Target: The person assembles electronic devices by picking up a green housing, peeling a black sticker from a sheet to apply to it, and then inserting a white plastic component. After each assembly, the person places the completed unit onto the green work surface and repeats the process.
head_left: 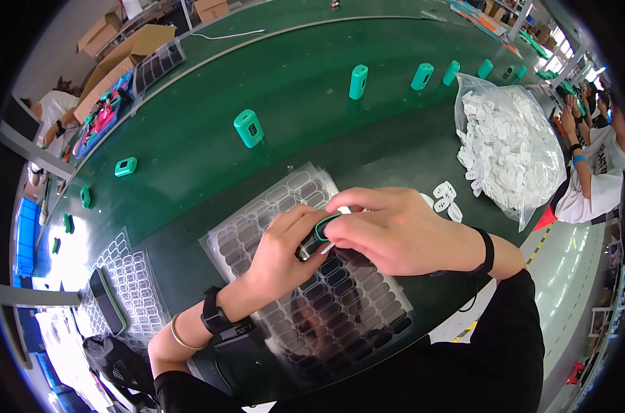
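Observation:
Above a clear plastic tray with oval cells [367, 303], my two hands come together around a small device with a green rim [318, 229] and a dark body. My left hand [283, 246] grips it from the left, fingers wrapped round its side. Fingers of my right hand [403, 232] pinch at its top end and cover much of it. A thin white sliver shows between the fingertips; what it belongs to I cannot make out. Just right of my right hand lie several loose white oval pieces [448, 199].
A clear bag of white oval pieces [512, 148] stands on the right. Green devices, among them one upright [248, 129], line the green belt [188, 144]. A phone [108, 301] rests on more clear trays at left. Co-workers sit at both sides; one wears a white shirt [598, 179].

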A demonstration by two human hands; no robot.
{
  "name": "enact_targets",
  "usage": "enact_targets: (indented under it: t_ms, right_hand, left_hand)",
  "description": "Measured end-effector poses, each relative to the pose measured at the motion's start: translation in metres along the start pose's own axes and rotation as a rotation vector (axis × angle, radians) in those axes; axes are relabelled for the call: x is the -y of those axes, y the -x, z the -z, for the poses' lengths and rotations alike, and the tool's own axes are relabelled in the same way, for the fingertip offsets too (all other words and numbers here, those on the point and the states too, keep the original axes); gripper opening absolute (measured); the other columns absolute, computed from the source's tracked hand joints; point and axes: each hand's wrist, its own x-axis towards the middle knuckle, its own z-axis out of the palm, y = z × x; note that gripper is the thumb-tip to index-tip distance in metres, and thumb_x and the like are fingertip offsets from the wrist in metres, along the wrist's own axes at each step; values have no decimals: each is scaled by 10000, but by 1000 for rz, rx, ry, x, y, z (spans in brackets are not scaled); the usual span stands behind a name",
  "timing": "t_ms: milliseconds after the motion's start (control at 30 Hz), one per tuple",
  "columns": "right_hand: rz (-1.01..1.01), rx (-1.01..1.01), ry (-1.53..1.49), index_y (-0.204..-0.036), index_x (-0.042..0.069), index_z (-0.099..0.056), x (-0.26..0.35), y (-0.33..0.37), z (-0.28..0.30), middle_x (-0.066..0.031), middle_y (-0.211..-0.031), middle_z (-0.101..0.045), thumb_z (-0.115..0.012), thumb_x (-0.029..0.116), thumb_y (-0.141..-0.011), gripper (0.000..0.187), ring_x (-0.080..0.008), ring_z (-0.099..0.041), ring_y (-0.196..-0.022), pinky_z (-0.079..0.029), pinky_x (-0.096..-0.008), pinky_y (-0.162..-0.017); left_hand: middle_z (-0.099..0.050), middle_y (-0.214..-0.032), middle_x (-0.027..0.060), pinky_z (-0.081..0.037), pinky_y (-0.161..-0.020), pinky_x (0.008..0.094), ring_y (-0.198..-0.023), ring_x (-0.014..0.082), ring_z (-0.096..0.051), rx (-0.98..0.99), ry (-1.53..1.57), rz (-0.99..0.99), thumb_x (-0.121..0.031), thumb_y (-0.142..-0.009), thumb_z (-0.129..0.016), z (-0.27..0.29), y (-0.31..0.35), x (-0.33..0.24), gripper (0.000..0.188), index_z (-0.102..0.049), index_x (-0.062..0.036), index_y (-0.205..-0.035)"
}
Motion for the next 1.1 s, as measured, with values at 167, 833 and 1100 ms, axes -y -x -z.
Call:
enact_targets:
  t_ms: [167,833,1100]
  right_hand:
    - [154,-36,94,-901,74,-528,-3,0,-7,-40,-777,-593,-632,26,-654,273,-223,-592,-818,-497,-315,-574]
    - [-40,-171,134,-790,55,-619,-3,-5,4,-31,-861,-577,-719,-33,-655,189,-227,-572,-832,-499,-285,-551]
    - [-24,-64,84,-763,65,-647,-9,1,-4,-37,-916,-563,-709,25,-646,138,-243,-550,-942,-505,-303,-631]
  left_hand:
    - [-593,-985,117,-448,-773,376,-888,305,-577,17,-2,8,0,-657,-699,-1,3,1,439,-578,-29,-1078]
    - [-575,-970,113,-457,-738,373,-838,297,-566,-80,-8,13,18,-694,-657,-1,1,-2,413,-591,-49,-1096]
    - [-583,-1007,90,-448,-773,372,-873,285,-569,-41,-65,20,-1,-688,-673,-1,4,-1,417,-592,-69,-1092]
